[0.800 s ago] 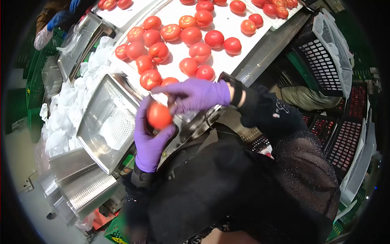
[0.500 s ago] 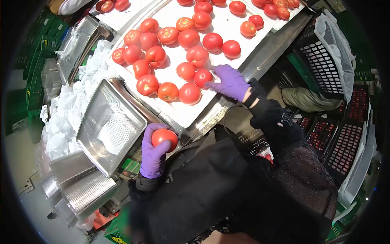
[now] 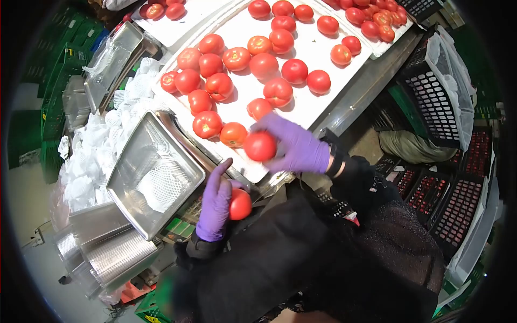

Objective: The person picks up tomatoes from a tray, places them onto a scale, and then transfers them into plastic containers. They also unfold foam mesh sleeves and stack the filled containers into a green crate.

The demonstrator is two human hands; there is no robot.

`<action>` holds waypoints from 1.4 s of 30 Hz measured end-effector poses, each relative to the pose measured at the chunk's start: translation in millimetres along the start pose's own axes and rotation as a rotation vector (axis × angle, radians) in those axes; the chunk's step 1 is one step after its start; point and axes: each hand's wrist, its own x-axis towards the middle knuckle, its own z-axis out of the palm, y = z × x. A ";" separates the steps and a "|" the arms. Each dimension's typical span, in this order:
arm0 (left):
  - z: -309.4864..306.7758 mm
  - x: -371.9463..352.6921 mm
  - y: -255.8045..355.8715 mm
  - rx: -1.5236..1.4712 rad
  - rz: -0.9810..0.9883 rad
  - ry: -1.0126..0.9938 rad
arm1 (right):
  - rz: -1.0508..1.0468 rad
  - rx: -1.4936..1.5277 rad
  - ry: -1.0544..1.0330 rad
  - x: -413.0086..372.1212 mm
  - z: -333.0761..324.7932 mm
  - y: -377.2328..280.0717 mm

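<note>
My left hand (image 3: 215, 207), in a purple glove, holds a red tomato (image 3: 240, 204) low in front of the black apron, its index finger stretched out. Over the near corner of the white tray (image 3: 301, 116), my right hand (image 3: 299, 144), also gloved in purple and slightly blurred, has its fingers and thumb around another red tomato (image 3: 260, 146). An orange-red tomato (image 3: 233, 134) lies just left of that hand. Several more tomatoes are spread over the tray, stem sides and smooth sides showing. The right hand hides part of the tray corner.
An empty-looking metal tray (image 3: 156, 175) stands left of the tomatoes, beside a heap of white foam nets (image 3: 89, 161). Stacked clear plastic trays (image 3: 116, 242) are at lower left. Black crates (image 3: 431, 91) stand at right, and more tomatoes (image 3: 377, 19) lie at the back right.
My right hand has moved left and toward me, closing round a tomato at the tray corner. My left hand has turned, its index finger now extended, still with its tomato. The view has shifted slightly.
</note>
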 end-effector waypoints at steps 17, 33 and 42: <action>-84.4 -41.0 57.4 -0.324 0.254 0.371 | 0.079 -0.648 0.027 57.3 4.3 63.9; -179.7 16.5 35.0 1.818 0.808 0.258 | -0.905 -0.384 0.125 100.5 127.6 -76.1; -187.6 24.8 62.0 1.517 0.604 0.042 | -0.989 -0.536 0.173 104.6 161.8 -39.0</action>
